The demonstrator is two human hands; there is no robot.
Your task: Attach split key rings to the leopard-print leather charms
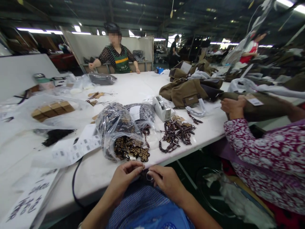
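Observation:
My left hand (126, 175) is pinched at the front edge of the table, thumb against fingers, on something too small to name. Close beside it, my right hand (165, 181) grips a silver metal ring (149, 176). A dark piece hangs between the hands, mostly hidden. Just beyond them, a clear plastic bag (109, 149) lies with leopard-print charms (133, 148) spilling from its mouth. To the right of the bag is a heap of dark beaded straps (177, 133).
A white tape dispenser (162, 108) stands behind the straps. Brown fabric bags (184, 92) pile up at the back right. Label sheets (76, 148) lie at left. A co-worker in a patterned sleeve (259, 140) handles a brown bag at right; another person (120, 58) stands across the table.

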